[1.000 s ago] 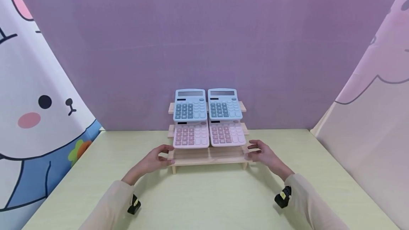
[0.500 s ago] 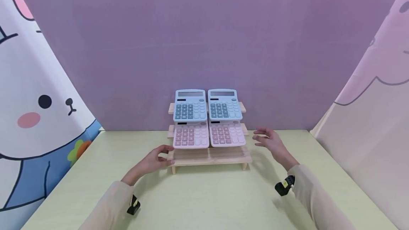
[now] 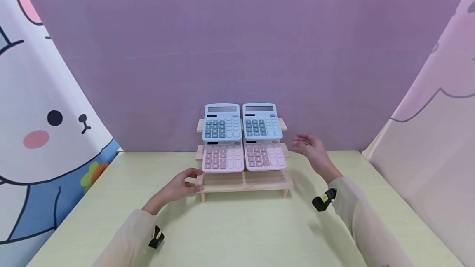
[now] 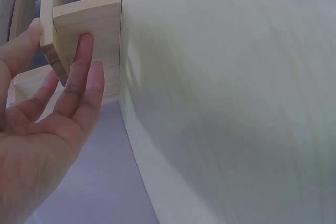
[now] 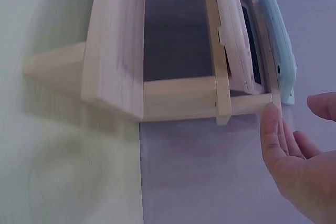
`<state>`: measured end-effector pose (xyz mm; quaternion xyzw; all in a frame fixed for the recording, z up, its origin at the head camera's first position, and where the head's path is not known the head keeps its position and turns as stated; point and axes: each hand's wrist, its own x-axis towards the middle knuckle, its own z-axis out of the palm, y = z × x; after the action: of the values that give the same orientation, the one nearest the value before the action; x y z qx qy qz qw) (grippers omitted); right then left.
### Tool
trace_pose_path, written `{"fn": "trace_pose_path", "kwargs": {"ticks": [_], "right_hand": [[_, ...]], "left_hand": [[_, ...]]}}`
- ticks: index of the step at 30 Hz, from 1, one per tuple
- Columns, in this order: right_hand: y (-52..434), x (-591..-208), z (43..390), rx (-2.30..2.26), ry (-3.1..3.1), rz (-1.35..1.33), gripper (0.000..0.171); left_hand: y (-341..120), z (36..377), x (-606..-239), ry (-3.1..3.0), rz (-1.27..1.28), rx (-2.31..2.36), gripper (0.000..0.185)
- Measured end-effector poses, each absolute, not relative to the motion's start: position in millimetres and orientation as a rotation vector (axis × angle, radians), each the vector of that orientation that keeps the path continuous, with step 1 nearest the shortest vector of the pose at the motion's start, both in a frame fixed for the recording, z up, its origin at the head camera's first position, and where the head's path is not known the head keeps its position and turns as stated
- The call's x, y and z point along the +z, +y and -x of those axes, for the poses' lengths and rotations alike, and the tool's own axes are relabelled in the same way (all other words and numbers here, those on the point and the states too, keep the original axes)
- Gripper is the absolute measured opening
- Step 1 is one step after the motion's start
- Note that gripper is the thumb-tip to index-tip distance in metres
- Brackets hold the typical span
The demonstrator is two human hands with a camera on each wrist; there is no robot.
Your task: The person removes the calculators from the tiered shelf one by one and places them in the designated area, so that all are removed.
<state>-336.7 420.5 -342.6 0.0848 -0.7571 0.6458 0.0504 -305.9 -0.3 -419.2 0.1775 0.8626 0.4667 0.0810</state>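
A stepped wooden rack (image 3: pixel 243 182) stands on the table against the purple backdrop. On its top tier lean two light blue calculators, a left one (image 3: pixel 228 133) and a right one (image 3: pixel 268 132). Two pink calculators, one left (image 3: pixel 231 160) and one right (image 3: pixel 270 159), lean on the middle tier. My left hand (image 3: pixel 175 186) grips the left end of the bottom plank; in the left wrist view its thumb lies on the plank's edge and fingers reach beneath. My right hand (image 3: pixel 314 155), holding nothing, hovers beside the rack's upper right, fingers bent loosely near the right blue calculator (image 5: pixel 278 40).
The pale yellow-green table (image 3: pixel 237 230) reaches back to a purple cloth wall (image 3: pixel 237 52). Printed cloth panels with cartoon animals hang at the left (image 3: pixel 41 176) and right (image 3: pixel 438 155). A black wrist camera (image 3: pixel 324 199) sits at my right wrist.
My right hand has let go of the bottom plank's right end and risen alongside the rack to the upper tiers. My left hand keeps its hold; the calculators stay in place.
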Motion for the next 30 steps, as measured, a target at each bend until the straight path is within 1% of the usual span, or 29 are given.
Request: {"fn": "trace_pose_path", "kwargs": {"ticks": [16, 30], "right_hand": [[391.8, -341.4, 348.1, 2.367, -1.993, -0.226, 0.047], [372.7, -334.2, 352.4, 2.415, -1.960, -0.078, 0.045]], "left_hand": [[-2.2, 305.1, -419.9, 2.548, -0.615, 1.442, 0.058], [-1.7, 307.4, -422.6, 2.568, -0.566, 1.437, 0.058]]}}
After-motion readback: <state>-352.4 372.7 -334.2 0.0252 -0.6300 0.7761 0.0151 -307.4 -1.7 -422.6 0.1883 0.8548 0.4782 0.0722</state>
